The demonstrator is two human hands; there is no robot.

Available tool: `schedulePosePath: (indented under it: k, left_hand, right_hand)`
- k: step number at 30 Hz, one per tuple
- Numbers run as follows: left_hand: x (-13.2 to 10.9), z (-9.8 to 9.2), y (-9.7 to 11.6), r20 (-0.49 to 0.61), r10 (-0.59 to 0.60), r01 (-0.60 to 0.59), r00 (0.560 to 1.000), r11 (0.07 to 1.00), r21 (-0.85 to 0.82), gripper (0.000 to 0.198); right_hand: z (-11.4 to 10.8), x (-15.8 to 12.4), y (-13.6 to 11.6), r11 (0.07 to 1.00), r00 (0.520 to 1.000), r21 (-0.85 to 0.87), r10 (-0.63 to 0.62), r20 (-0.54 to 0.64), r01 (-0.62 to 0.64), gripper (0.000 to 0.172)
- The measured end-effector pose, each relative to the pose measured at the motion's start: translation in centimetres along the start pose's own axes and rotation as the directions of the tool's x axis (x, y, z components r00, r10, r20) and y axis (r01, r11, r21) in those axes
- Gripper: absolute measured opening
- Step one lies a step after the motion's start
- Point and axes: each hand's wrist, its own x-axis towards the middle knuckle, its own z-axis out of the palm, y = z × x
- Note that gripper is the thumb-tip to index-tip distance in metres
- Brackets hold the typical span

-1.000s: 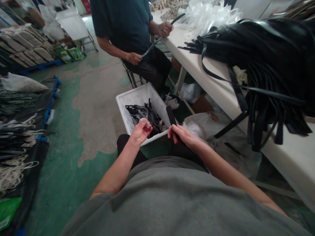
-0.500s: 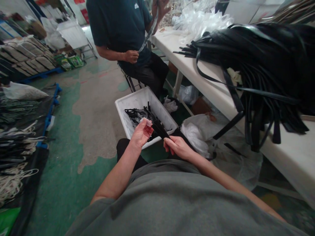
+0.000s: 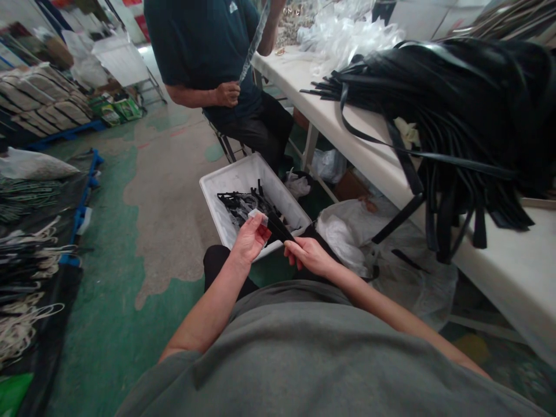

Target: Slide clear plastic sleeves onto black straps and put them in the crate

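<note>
"Fingers?"
"Left hand [image 3: 251, 238], barely parted, is pinching whitish plastic [image 3: 257, 215]; right hand [image 3: 310, 255], closed, is gripping a black strap [image 3: 280, 227] over the white bin [image 3: 286, 202]."
"Handling?"
"Probably light, pliable; best holding near its end."

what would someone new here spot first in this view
Likely the big heap of black straps hanging over the edge of the white table on the right. Next, the white bin at the centre, with dark strips inside; at its near side, the left hand holds a small whitish piece, the right hand black strapping.
</note>
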Motion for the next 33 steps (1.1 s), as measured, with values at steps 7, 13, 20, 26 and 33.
schedulePosePath:
  k: [7,13,20,26,33]
  left_hand:
    - [-0.2,-0.6,-1.2,0.04,-0.007,0.004,0.999,0.997,0.079,0.029]
    - [-0.1,-0.8,-3.0,0.071,-0.022,0.008,0.997,0.981,0.195,0.029]
    - [0.4,-2.0,-1.6,-0.061,-0.019,0.027,0.998,0.991,0.133,0.032]
    - [-0.6,-1.4,-3.9,0.061,-0.172,0.162,0.983,0.977,0.142,0.033]
    - [-0.2,-1.9,-3.3,-0.012,-0.131,0.131,0.991,0.985,0.109,0.031]
  right_hand:
    - [0.3,0.7,0.1,0.981,0.997,0.18,0.067,0.043,-0.074,0.025]
    - [-0.2,1.4,-0.7,0.988,0.999,0.153,0.02,-0.032,-0.014,0.018]
    - [-2.2,-1.6,-1.9,0.994,0.997,-0.075,-0.081,-0.016,0.08,0.039]
    - [-1.5,0.3,-2.3,0.982,0.992,-0.171,-0.099,-0.08,0.084,0.043]
    - [-2.3,-1.1,-3.3,0.924,0.994,-0.375,-0.097,-0.045,0.073,0.048]
